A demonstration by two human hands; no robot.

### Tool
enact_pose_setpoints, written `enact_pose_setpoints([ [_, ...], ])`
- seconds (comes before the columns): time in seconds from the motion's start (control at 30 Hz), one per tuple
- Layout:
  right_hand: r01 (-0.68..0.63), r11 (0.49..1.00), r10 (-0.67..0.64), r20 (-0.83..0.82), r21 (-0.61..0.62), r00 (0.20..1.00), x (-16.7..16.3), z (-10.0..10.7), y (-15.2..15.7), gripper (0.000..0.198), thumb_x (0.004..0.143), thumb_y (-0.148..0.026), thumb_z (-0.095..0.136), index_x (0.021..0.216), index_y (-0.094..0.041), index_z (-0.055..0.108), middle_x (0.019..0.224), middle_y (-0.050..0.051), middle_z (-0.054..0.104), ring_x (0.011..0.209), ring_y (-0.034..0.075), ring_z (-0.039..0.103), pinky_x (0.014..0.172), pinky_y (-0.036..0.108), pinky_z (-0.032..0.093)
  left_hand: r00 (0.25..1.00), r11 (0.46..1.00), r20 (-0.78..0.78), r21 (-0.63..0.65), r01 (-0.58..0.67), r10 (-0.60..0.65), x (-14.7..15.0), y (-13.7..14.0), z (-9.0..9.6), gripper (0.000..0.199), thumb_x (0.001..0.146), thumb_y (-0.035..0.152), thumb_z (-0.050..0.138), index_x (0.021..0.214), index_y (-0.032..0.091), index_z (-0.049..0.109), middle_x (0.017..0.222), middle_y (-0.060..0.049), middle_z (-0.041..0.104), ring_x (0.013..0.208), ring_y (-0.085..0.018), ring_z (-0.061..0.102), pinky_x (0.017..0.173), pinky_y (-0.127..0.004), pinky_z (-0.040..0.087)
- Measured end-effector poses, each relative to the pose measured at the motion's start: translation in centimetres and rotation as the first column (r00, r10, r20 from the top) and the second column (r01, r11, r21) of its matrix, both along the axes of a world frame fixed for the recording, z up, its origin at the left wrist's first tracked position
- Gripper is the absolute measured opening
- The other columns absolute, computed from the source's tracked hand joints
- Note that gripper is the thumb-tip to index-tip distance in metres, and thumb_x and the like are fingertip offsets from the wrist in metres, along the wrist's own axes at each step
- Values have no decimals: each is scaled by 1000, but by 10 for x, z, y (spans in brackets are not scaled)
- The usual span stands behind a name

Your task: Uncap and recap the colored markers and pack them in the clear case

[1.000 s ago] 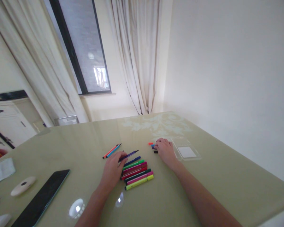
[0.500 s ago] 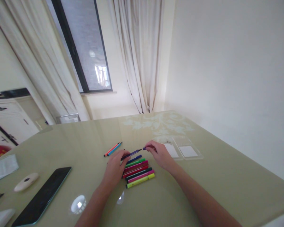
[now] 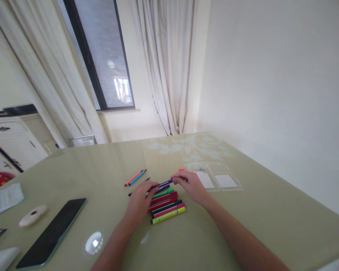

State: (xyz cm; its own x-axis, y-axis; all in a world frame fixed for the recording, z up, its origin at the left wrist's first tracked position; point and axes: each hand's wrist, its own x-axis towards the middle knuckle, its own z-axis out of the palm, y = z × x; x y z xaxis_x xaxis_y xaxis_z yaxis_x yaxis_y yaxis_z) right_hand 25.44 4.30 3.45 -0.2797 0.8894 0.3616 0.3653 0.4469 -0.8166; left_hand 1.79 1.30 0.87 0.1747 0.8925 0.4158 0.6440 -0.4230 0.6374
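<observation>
My left hand is closed around the barrel of a purple marker, whose front end points right. My right hand pinches at that end, where the purple cap meets the pen; the fingers partly hide the cap. Just below the hands lies a row of capped markers, among them a green one, a dark red one and a yellow one. Beyond my left hand are uncapped markers: an orange one, a light blue one and a dark one partly covered by the hand.
An open clear plastic case with white inserts lies right of my right hand. A small orange piece shows behind that hand. At left are a black phone-like slab, a white oval object and a pale cloth.
My right hand has moved slightly left and down, bringing the purple cap from apart onto the marker's tip. The orange piece behind the right hand now shows.
</observation>
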Motion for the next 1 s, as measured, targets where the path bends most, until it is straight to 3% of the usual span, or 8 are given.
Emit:
enact_pose_setpoints([
  [0.23, 10, 998, -11, -11, -57, 1000, -5, 0, -3, 22, 92, -36, 63, 87, -22, 79, 77, 3, 78, 75, 20, 71, 72, 30, 52, 1000, 999, 10, 50, -19, 18, 4, -4, 1, 26, 97, 33, 53, 92, 25, 78, 95, -4, 79, 91, -23, 71, 87, -37, 54],
  [0.37, 2, 999, -2, 3, -45, 1000, -6, 0, -2, 25, 94, -38, 61, 86, -22, 78, 79, 2, 78, 76, 20, 71, 72, 30, 52, 1000, 998, 8, 58, -28, 28, 5, -3, 1, 26, 98, 37, 53, 97, 25, 77, 99, -4, 78, 95, -23, 70, 91, -38, 54],
  [0.5, 163, 985, -163, 1, 61, 987, 11, -4, 12, 27, 100, -36, 54, 96, -22, 75, 93, 4, 78, 88, 20, 71, 81, 31, 52, 994, 997, -78, 10, -78, 78, 0, 2, -3, 26, 98, 38, 54, 101, 24, 76, 104, -5, 78, 98, -24, 70, 93, -40, 53],
  [0.6, 364, 917, -389, 167, 162, 906, 33, -13, 25, 28, 103, -30, 48, 104, -22, 75, 109, 8, 76, 103, 23, 68, 93, 35, 48, 982, 995, -168, -40, -94, 86, -8, 7, -7, 28, 98, 36, 52, 98, 24, 77, 101, -6, 78, 98, -26, 70, 93, -41, 52],
  [0.7, 398, 884, -467, 452, 245, 760, 45, -25, 32, 27, 102, -24, 49, 106, -21, 75, 116, 11, 74, 111, 27, 63, 98, 40, 42, 971, 996, -234, -61, -70, 53, -17, 12, -10, 33, 99, 36, 48, 97, 23, 78, 101, -7, 77, 98, -26, 69, 93, -41, 52],
  [0.83, 337, 882, -471, 595, 329, 652, 41, -37, 31, 24, 100, -23, 55, 113, -28, 75, 136, 9, 66, 126, 29, 53, 100, 44, 37, 937, 967, -240, 36, -251, 253, -34, 17, -13, 33, 99, 34, 46, 105, 21, 77, 108, -10, 75, 103, -28, 67, 97, -43, 51],
  [0.9, 316, 887, -461, 610, 336, 644, 37, -39, 30, 21, 98, -22, 58, 105, -28, 77, 136, 8, 66, 126, 29, 52, 100, 45, 35, 887, 929, -283, 61, -364, 366, -44, 17, -15, 31, 97, 35, 49, 106, 22, 76, 105, -10, 75, 100, -29, 67, 94, -44, 52],
  [1.0, 313, 898, -439, 598, 309, 671, 36, -37, 30, 19, 96, -22, 61, 95, -28, 78, 133, 7, 67, 124, 28, 53, 99, 44, 34, 829, 900, -373, 48, -433, 418, -53, 16, -18, 24, 92, 34, 56, 99, 23, 76, 101, -10, 74, 98, -31, 67, 91, -44, 53],
])
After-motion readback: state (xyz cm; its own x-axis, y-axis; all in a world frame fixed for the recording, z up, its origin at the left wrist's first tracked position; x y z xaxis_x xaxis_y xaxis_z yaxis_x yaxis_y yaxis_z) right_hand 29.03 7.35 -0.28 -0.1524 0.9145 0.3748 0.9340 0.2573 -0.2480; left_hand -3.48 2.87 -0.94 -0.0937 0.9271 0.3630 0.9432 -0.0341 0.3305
